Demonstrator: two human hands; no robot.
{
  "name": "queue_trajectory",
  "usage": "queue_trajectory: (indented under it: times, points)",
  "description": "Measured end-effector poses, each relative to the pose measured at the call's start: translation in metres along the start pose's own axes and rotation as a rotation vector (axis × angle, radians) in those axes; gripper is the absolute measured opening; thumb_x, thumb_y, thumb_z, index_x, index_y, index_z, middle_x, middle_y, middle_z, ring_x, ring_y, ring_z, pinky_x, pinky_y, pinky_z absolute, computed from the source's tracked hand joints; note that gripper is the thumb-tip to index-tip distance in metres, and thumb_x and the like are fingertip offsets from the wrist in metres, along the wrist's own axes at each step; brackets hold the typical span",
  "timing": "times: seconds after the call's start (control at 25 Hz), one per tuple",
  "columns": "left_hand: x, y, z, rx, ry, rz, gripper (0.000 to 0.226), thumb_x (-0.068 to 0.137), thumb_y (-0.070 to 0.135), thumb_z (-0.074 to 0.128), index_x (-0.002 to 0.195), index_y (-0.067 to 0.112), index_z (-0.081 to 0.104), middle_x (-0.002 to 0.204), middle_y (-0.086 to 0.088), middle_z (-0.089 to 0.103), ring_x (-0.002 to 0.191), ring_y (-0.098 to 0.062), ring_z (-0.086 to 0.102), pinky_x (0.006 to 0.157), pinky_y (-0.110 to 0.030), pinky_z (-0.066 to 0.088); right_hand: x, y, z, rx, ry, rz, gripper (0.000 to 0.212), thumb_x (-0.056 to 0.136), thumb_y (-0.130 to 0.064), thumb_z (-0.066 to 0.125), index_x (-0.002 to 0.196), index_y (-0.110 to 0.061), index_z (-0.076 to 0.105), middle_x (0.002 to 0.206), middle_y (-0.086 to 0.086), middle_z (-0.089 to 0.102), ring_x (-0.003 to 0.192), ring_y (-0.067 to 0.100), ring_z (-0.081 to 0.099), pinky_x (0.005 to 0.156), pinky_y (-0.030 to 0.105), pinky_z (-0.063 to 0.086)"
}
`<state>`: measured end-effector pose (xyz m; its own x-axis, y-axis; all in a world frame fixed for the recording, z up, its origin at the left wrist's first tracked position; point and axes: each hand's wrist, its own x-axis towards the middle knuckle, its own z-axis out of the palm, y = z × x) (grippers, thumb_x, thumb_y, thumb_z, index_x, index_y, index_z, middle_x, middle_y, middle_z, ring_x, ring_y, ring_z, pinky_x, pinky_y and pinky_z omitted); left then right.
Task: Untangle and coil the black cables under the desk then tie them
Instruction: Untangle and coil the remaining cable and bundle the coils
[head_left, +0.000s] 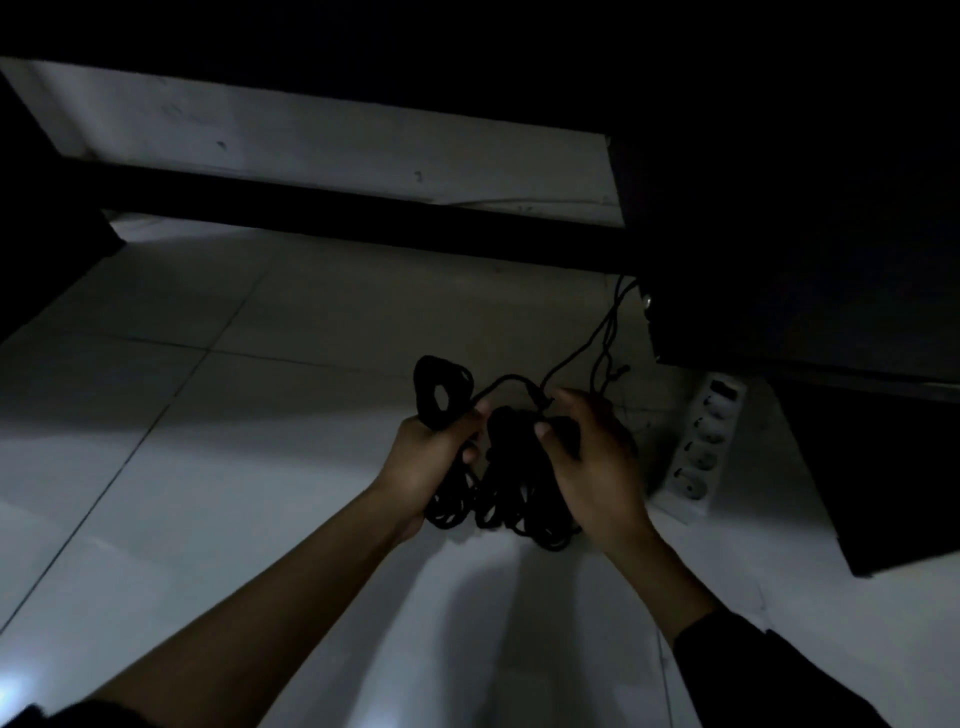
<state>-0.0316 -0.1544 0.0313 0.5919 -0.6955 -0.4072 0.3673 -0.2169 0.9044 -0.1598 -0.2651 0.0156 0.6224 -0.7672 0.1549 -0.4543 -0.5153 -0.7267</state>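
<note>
Both hands, left hand (434, 454) and right hand (597, 462), clench the coiled black cables (498, 499) at centre frame, keeping loops gathered for tying, loose ends trailing toward one o'clock

Two bare forearms reach into the dim light, each ending in a bare hand with no rings, watch or gloves that the poor light lets one make out. Behind the right hand (597, 462), well back from the grip, a dark, probably black, sleeve cuff (727, 649) covers the arm. The left hand (426, 457) has its forearm uncovered nearly to the frame's edge.
</note>
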Motion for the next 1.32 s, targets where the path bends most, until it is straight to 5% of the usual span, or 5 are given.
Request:
queue_trajectory:
  times: [0.24,0.44,0.68,1.04,1.32]
  points:
    - [0.041,-0.029,0.004,-0.004,0.17,-0.089,0.037,0.088,0.033,0.068,0.062,0.012,0.051,0.044,0.002,0.051,0.033,-0.01,0.046,0.039,-0.017,0.037,0.0,0.051,0.009,-0.098,-0.113,0.325,0.039,0.096,-0.024,0.055,0.131,-0.006,0.052,0.131,0.015,0.055,0.12,0.029,0.051,0.094,0.027,0.04]
    - [0.065,-0.06,0.009,0.315,0.213,-0.084,0.031,0.094,0.033,0.058,0.074,0.01,0.059,0.074,-0.011,0.065,0.073,-0.028,0.063,0.07,-0.039,0.051,0.0,0.052,0.029,-0.154,-0.036,0.355,0.05,0.09,-0.036,0.063,0.125,-0.001,0.053,0.122,0.017,0.057,0.113,0.031,0.054,0.085,0.027,0.041]
    - [0.077,-0.065,0.017,0.552,0.193,-0.067,0.04,0.091,0.051,0.054,0.104,0.014,0.064,0.096,-0.006,0.068,0.09,-0.024,0.066,0.078,-0.032,0.054,-0.007,0.059,0.037,-0.289,-0.094,0.483,0.045,0.096,-0.039,0.053,0.116,0.001,0.057,0.113,0.02,0.061,0.108,0.035,0.056,0.086,0.036,0.045]
    - [0.052,-0.071,0.028,0.124,-0.004,-0.183,0.042,0.088,0.045,0.061,0.118,0.015,0.063,0.109,-0.005,0.07,0.099,-0.02,0.067,0.088,-0.034,0.056,-0.018,0.047,0.036,0.405,-0.054,0.64,0.04,0.091,-0.036,0.063,0.124,-0.017,0.051,0.117,0.005,0.062,0.102,0.02,0.062,0.074,0.029,0.053]
    - [0.005,-0.056,0.044,-0.103,-0.18,-0.11,0.057,0.073,0.028,0.077,0.123,0.006,0.06,0.114,-0.013,0.07,0.105,-0.023,0.068,0.092,-0.039,0.055,-0.044,0.024,0.012,0.438,0.012,0.469,0.02,0.093,-0.036,0.058,0.107,-0.023,0.053,0.095,-0.007,0.066,0.077,-0.005,0.064,0.056,0.011,0.047]
